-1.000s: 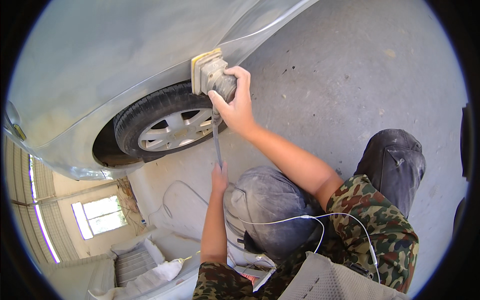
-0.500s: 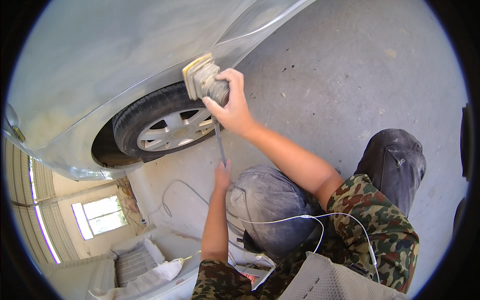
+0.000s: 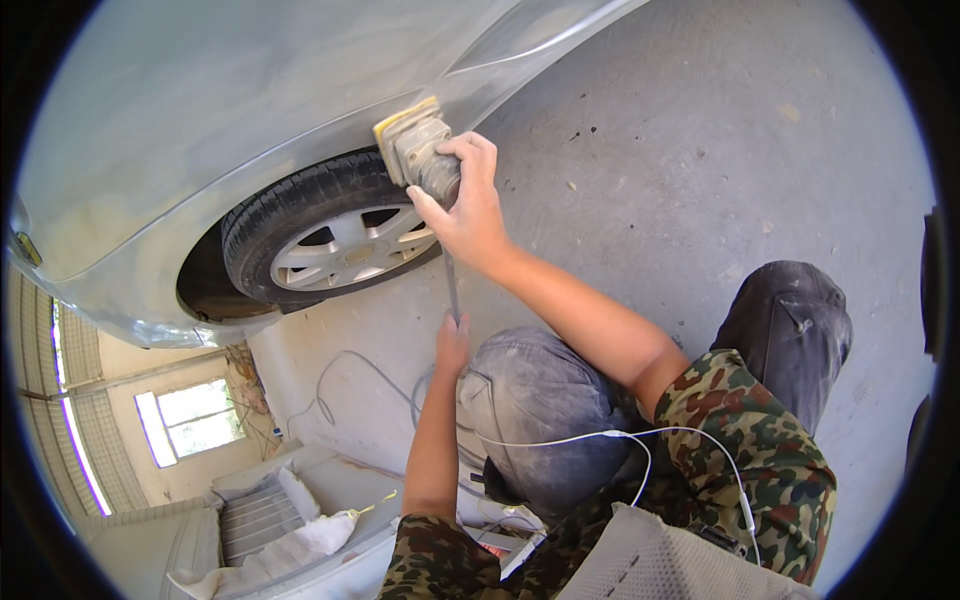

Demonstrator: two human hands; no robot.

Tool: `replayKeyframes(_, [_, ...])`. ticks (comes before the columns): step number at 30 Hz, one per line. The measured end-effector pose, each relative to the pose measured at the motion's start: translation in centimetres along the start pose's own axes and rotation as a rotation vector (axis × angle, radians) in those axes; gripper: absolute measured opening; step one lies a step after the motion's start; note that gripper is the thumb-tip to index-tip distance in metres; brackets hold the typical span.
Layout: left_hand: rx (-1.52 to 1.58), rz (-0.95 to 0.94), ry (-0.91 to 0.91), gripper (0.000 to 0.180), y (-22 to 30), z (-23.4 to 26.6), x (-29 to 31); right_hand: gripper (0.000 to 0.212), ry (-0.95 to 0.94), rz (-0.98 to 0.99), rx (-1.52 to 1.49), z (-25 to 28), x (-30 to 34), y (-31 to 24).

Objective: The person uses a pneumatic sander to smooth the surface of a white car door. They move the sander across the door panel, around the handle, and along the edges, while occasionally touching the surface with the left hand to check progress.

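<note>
Sander on the wheel arch

Your right hand grips the dusty sander against the car panel above the tyre; left hand pinches its hose.

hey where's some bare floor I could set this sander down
The concrete floor right of the sander, between the car panel and the knees, is bare. By the tyre it is crowded: the left hand holds the hose, with cables looped there.
</note>
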State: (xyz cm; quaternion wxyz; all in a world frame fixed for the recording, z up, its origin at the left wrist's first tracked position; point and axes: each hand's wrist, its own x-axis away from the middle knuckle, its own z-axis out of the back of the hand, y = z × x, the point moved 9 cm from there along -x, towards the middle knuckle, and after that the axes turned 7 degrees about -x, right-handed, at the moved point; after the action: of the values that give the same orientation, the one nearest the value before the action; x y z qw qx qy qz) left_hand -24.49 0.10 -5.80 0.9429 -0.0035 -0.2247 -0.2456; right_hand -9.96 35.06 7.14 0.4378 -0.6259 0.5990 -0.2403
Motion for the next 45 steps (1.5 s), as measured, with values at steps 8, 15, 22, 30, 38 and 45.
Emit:
replayKeyframes(8, [-0.002,-0.004,-0.003,0.041,-1.2,-2.8,0.9,0.059,-0.146,-0.082,-0.038,-1.8,1.8,0.5])
replayKeyframes(15, [0.031,-0.003,-0.088,0.045,-4.0,-4.1,2.2,0.057,-0.127,-0.198,0.029,-1.6,2.7,0.4])
replayKeyframes(22, [0.061,-0.053,-0.300,0.055,2.2,4.8,6.6,0.060,0.296,-0.264,0.106,3.3,3.4,-0.4])
replayKeyframes(30, [-0.343,-0.733,1.182,0.087,25.9,29.3,8.7,0.058,0.440,-0.546,-0.318,4.5,3.8,3.4])
replayKeyframes(38, [-1.102,-0.914,1.481,0.091,39.6,26.6,0.9,0.059,0.546,-0.668,-0.378,7.0,3.4,5.9])
replayKeyframes(45, [-0.854,-0.809,1.397,0.102,41.1,25.1,-1.1,0.058,0.589,-0.527,-0.453,10.1,-1.4,6.0])
